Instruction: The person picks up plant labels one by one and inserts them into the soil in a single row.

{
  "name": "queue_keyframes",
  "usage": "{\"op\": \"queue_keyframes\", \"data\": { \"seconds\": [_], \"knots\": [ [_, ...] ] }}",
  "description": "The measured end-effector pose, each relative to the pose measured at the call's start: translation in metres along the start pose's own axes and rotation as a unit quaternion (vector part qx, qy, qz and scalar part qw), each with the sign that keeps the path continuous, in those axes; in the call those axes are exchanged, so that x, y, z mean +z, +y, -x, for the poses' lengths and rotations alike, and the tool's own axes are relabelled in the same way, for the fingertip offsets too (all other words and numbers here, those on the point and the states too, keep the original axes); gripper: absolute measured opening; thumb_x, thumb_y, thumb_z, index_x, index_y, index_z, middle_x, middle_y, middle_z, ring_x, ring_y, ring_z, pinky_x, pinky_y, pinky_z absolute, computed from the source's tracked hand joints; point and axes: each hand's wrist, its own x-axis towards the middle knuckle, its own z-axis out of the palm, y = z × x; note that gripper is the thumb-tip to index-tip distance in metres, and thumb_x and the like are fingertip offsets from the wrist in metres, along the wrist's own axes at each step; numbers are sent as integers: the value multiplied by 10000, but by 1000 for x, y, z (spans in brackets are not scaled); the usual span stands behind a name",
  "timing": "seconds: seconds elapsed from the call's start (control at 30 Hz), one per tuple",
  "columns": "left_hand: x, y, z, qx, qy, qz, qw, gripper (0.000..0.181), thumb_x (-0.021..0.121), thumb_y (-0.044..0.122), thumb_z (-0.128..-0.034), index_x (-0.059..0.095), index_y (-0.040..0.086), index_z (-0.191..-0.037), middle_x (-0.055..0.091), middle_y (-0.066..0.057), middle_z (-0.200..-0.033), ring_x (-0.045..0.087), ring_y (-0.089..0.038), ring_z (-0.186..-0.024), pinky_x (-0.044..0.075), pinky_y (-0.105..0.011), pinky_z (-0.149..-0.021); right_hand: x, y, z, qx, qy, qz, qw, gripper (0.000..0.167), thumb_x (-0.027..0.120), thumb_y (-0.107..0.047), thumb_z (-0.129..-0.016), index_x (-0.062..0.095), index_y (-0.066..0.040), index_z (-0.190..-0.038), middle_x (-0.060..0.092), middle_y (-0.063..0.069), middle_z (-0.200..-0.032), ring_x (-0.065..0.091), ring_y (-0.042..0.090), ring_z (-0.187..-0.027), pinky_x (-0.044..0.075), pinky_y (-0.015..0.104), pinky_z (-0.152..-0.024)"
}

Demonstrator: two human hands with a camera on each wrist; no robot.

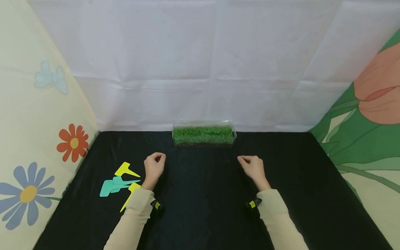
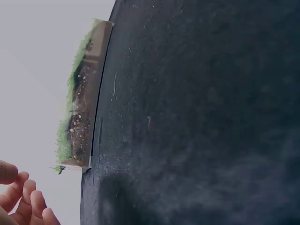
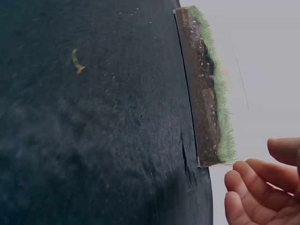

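Observation:
A clear rectangular tub (image 1: 204,145) of green grass (image 1: 203,132) stands at the far edge of the black cloth. Its side shows dark soil (image 3: 204,93) in the right wrist view. My left hand (image 1: 154,168) hovers in front of the tub's left end, fingers loosely curled and holding nothing. Mirroring it near the right end, my right hand (image 1: 253,168) also holds nothing, and in the right wrist view its thumb is apart from the fingers. Left of my left hand lie T-shaped plant labels: a yellow label (image 1: 123,169), overlapping teal labels (image 1: 107,187), and another yellow label (image 1: 134,187) partly hidden by my sleeve.
The black cloth (image 1: 203,213) covers the table. A white sheet (image 1: 208,66) hangs behind, with flower-printed cloths (image 1: 18,126) at the left and right sides. A small green scrap (image 3: 76,61) lies on the cloth in the right wrist view.

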Motion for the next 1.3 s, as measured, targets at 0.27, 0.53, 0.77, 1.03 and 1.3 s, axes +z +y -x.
{"op": "queue_keyframes", "data": {
  "seconds": [0.27,0.53,0.77,1.03,1.3],
  "knots": [
    [8,1,-17,-618,-196,244,9976,191,571,97,-861,685,-50,-905,651,-161,-821,577,-289,-740,463,-404,-685,4,1,-14,706,-4,-527,9961,309,537,-177,-918,632,69,-1078,641,235,-979,640,294,-780,505,398,-682],
    [15,5,-34,-925,-279,396,9945,218,563,113,-873,673,-49,-969,644,-175,-893,574,-298,-817,457,-417,-741,5,1,-31,1122,88,-823,9902,337,529,-201,-921,616,63,-1111,636,234,-990,636,296,-799,502,395,-699],
    [22,1,-45,-1094,-259,420,9928,230,550,120,-890,664,-43,-1007,641,-182,-944,573,-303,-861,454,-419,-771,10,2,-43,1226,199,-865,9885,345,524,-212,-925,616,64,-1112,631,238,-1009,635,304,-812,501,401,-716],
    [30,-2,-55,-1182,-586,408,9904,293,520,130,-910,615,-36,-1132,643,-190,-963,588,-298,-903,459,-421,-798,14,-2,-54,1340,216,-739,9880,358,510,-248,-930,635,57,-1072,648,203,-900,631,258,-743,508,358,-649],
    [42,3,-67,-1146,-515,386,9913,267,535,150,-897,667,-32,-1041,661,-154,-786,606,-290,-820,471,-405,-764,16,-5,-71,1383,491,-948,9846,371,512,-236,-923,604,66,-1118,654,214,-853,617,161,-603,505,271,-541]
  ]
}}
